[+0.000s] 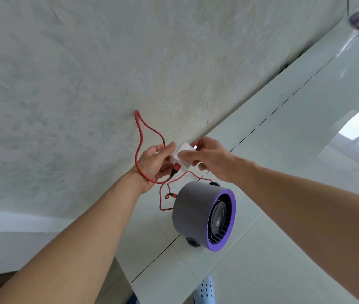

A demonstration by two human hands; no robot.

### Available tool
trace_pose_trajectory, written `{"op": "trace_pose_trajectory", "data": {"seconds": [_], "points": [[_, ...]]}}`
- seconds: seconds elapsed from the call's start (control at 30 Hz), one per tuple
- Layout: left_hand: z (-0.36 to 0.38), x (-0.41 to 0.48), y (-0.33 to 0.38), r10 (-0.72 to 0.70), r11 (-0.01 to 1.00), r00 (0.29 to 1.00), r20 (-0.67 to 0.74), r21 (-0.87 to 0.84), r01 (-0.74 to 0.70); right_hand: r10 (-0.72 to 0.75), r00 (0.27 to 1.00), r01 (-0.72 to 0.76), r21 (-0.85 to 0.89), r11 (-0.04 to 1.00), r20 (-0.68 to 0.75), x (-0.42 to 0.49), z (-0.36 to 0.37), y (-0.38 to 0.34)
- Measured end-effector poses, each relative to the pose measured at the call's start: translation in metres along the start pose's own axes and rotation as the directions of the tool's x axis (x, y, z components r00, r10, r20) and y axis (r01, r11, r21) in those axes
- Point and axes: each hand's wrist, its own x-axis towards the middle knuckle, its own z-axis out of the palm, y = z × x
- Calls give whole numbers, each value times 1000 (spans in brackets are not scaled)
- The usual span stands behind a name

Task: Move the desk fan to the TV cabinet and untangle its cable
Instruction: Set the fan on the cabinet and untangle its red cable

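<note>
Both hands, left hand [155, 161] and right hand [209, 157], pinch the white plug [182, 155]; the desk fan [203, 216] rests just below them. Tugging the looped red cable [140, 137] could tighten knots or drag the fan.

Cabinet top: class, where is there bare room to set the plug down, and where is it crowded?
Bare top lies right of the fan, out toward the window glare, and another patch in front of it. It is crowded left of the fan by the wall, where the red cable loops under both hands.
</note>
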Motion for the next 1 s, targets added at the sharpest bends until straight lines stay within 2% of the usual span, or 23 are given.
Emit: {"op": "trace_pose_trajectory", "data": {"seconds": [0.1,0.23,0.3,0.43,0.63,0.87,1.0], "points": [[-8,-15,1,57,997,996,-74,58,-53,38,999,-38,91,995,6,-11,6,-6],[-24,-39,-8,169,916,961,-220,396,-71,31,999,-31,85,996,-7,-25,13,-10],[-35,-51,-18,216,874,933,-289,482,-53,24,999,-21,67,998,-42,-32,18,-11],[-54,-73,-35,171,907,918,-359,422,-4,31,990,-10,152,988,-135,-46,26,-10],[-64,-106,-59,90,935,931,-355,352,43,-21,965,50,105,993,-261,-69,37,-6],[-62,-141,-90,27,919,954,-299,383,95,-54,966,62,27,998,-252,-98,50,-1],[-61,-148,-105,29,927,941,-337,362,101,-66,971,66,-8,998,-228,-110,53,8]]}}
